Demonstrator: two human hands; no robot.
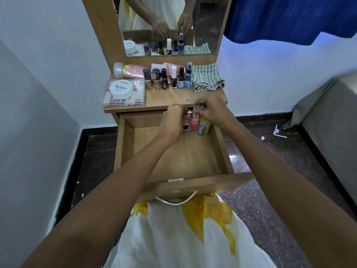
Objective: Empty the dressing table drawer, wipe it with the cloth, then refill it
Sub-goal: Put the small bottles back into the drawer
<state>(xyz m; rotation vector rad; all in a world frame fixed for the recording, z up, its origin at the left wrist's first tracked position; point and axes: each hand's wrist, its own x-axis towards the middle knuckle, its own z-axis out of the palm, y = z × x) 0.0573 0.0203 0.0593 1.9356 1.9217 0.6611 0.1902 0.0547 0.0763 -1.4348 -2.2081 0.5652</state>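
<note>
While the drawer [173, 157] stands pulled fully out toward the person, both hands meet at its back right corner. A cluster of small tubes [202, 126] stands upright there, against the back wall. Right hand [211, 111] is curled, its fingertips pinching the top of a pink tube [194, 118] in that cluster. Left hand [172, 120] is just beside it, its fingers bent onto the cluster's left side. Cannot tell if it actually grips anything, since the back of the hand hides the fingers. Rest of the drawer floor shows bare wood. Checked cloth [207, 77] lies crumpled on the tabletop [170, 97] at its back right, apart from both hands. Also on the tabletop: a row of nail polish bottles [164, 79] left of the cloth, pink bottles [129, 70] lying behind the row, and a clear plastic case [123, 97] at front left with a white jar [121, 88] on it. The mirror [170, 16] above reflects the hands.
</note>
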